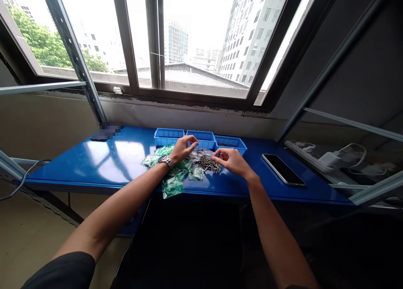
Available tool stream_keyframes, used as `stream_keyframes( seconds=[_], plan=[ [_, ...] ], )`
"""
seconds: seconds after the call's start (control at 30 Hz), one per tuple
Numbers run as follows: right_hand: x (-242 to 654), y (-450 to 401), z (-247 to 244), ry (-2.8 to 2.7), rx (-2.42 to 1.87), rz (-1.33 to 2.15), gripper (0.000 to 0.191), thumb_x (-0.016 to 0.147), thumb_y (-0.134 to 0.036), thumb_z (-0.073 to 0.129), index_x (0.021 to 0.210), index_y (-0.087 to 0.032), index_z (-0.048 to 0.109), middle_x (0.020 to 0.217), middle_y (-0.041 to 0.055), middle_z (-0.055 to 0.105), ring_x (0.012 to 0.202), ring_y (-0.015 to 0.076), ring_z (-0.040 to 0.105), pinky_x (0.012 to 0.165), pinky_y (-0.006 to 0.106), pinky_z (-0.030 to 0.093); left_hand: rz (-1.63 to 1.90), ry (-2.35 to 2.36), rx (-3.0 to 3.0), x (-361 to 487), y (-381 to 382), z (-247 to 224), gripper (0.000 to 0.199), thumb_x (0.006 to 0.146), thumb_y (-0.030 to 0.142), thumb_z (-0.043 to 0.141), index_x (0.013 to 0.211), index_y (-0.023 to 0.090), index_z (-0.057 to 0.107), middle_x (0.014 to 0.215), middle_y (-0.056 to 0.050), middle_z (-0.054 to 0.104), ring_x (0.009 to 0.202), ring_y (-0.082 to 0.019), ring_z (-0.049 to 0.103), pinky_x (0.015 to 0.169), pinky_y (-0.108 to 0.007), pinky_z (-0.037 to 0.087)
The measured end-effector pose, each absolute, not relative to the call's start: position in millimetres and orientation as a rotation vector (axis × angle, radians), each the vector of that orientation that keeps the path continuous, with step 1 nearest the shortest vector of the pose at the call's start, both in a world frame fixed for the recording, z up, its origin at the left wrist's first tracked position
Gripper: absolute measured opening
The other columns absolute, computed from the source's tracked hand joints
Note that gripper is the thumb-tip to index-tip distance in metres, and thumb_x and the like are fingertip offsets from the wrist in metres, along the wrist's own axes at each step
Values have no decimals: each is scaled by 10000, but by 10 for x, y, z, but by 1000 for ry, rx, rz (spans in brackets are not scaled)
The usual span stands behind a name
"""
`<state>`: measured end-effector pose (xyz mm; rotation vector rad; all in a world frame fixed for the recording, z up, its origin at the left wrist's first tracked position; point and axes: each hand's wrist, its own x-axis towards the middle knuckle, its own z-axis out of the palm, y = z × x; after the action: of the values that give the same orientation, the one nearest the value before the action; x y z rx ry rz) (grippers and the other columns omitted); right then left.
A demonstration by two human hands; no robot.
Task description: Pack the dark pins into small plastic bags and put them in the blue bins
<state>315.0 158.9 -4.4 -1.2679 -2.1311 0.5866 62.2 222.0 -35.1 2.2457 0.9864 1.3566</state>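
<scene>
The rightmost blue bin (231, 144) holds dark pins (226, 145); left hand (181, 150) and right hand (229, 161) hold fingers (217, 154) apart.

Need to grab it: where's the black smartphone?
Head view: the black smartphone lies on the blue table, right of the right hand and the rightmost blue plastic bin.

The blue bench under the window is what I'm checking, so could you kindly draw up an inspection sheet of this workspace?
surface: glossy blue bench, with window glare on it.
job's things: three blue bins in a row; green plastic bags and small dark metal parts heaped before them.
clutter: black phone; a blurred object at the far left.
fingers: left hand above the bags; right hand at the metal parts, any hold unclear.
cables: white power strip with white cable right; dark cable left.
surroundings: open window, buildings and trees outside.
</scene>
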Motion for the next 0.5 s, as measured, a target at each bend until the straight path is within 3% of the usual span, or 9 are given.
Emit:
stream_keyframes(
  seconds=[0.5],
  plan=[
    [2764, 1105, -202, -2212, -1657, 189, 180, 881, -428, 724, 898, -252, 757, 728, 6, 702, 697, 182, 630, 608, 292, 312, 1349, 964, 2284, 625, 2217, -351, 183, 952, 268, 586, 848, 180, 707, 855, -46, 736, 795, -193, 620, 681, -310, 424]
  ],
)
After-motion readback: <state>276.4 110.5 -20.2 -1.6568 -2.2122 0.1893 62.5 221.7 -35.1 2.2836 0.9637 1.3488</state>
